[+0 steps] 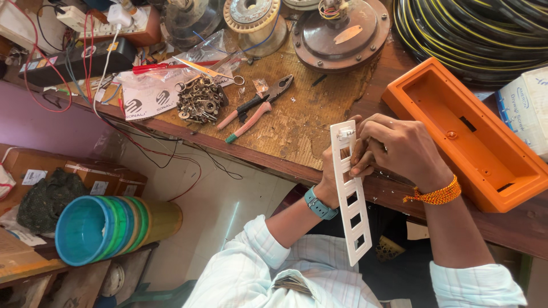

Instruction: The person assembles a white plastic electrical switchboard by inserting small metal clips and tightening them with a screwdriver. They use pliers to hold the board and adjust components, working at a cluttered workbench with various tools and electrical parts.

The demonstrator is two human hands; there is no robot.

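We note the right hand (399, 151) pinching the white plate (350, 191), left hand (331, 179) gripping behind — it could snap if we press harder.

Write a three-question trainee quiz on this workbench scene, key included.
1. True or false: the white slotted plate lies flat on the bench.
2. The right hand pinches the plate near: A) its top end B) its bottom end?
3. Which tool lies right of the pile of nuts and washers?

Key: 1. False; the left hand holds it up. 2. A. 3. The pliers.
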